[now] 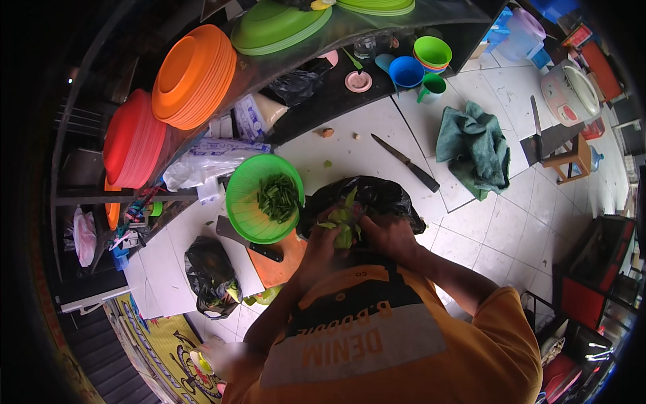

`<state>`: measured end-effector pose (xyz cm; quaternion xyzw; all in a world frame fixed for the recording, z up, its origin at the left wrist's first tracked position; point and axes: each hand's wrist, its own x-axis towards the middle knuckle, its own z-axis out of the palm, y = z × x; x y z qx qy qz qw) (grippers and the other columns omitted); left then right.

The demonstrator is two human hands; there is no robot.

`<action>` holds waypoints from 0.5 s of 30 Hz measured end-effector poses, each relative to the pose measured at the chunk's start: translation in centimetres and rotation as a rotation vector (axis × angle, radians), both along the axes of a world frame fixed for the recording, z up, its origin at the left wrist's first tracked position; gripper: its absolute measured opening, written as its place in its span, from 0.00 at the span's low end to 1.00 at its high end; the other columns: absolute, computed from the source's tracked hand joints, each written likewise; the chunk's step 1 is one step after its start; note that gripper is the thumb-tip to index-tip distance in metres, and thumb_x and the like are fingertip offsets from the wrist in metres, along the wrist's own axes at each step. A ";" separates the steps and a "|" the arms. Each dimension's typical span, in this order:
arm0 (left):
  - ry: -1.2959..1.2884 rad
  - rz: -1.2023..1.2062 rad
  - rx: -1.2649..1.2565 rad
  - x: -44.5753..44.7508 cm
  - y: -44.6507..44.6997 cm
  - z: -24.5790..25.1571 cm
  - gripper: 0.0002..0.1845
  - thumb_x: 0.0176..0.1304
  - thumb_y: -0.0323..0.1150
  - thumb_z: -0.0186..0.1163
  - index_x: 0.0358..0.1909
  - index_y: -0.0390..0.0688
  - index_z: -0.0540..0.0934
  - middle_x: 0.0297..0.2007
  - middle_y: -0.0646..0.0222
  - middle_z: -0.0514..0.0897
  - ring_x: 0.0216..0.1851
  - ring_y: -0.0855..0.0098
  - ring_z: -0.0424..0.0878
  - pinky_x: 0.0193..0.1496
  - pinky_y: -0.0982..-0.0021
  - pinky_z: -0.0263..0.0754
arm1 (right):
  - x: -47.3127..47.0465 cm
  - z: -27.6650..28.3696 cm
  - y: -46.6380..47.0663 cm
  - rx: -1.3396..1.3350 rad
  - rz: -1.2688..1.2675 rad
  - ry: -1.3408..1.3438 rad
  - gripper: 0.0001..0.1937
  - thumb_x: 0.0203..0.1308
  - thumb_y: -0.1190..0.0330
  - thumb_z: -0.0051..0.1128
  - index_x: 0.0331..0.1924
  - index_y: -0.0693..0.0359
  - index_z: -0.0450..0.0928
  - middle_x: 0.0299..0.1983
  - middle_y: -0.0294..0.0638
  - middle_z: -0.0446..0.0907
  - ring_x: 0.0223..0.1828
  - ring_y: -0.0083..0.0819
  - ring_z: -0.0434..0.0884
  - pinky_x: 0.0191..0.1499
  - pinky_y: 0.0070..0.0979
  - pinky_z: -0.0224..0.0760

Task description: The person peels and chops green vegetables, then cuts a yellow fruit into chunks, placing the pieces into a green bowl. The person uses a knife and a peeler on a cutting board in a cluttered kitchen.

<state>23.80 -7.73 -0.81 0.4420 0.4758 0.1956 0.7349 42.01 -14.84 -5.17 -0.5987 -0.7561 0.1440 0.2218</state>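
Note:
My left hand holds a bunch of pale green leafy vegetables close to my chest. My right hand is beside the leaves, over a black plastic bag; its fingertips are hidden, so its grip is unclear. To the left stands a green plastic strainer basket with cut green stems inside. A cleaver lies partly under the basket's rim, across an orange cutting board. Beyond the bag, a black-handled kitchen knife rests on the white tiled counter.
A second black bag with vegetable scraps sits at left. A green cloth lies at right. Stacked orange plates and red plates line the shelf. Blue bowl and green mug stand at the back.

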 end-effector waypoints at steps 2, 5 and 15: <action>-0.026 -0.036 0.095 -0.5 0.2 -1.2 0.26 0.67 0.35 0.49 0.66 0.45 0.63 0.45 0.62 0.81 0.35 0.73 0.82 0.29 0.74 0.76 | 0.0 -0.1 0.0 -0.014 -0.007 -0.006 0.31 0.56 0.65 0.58 0.65 0.53 0.62 0.38 0.47 0.82 0.29 0.45 0.85 0.26 0.38 0.78; -0.096 -0.104 -0.124 -0.8 0.4 -0.4 0.26 0.68 0.34 0.48 0.67 0.43 0.60 0.47 0.60 0.80 0.37 0.71 0.82 0.35 0.70 0.79 | -0.1 0.2 0.2 -0.177 -0.061 0.020 0.32 0.53 0.55 0.65 0.61 0.56 0.65 0.35 0.47 0.82 0.29 0.47 0.85 0.28 0.40 0.78; 0.097 -0.167 0.404 -1.6 -0.5 -2.8 0.26 0.67 0.32 0.54 0.65 0.38 0.63 0.54 0.57 0.75 0.54 0.67 0.74 0.57 0.65 0.70 | 0.3 0.6 0.0 -0.069 -0.076 0.182 0.31 0.56 0.61 0.61 0.64 0.60 0.66 0.31 0.49 0.83 0.28 0.45 0.86 0.27 0.39 0.79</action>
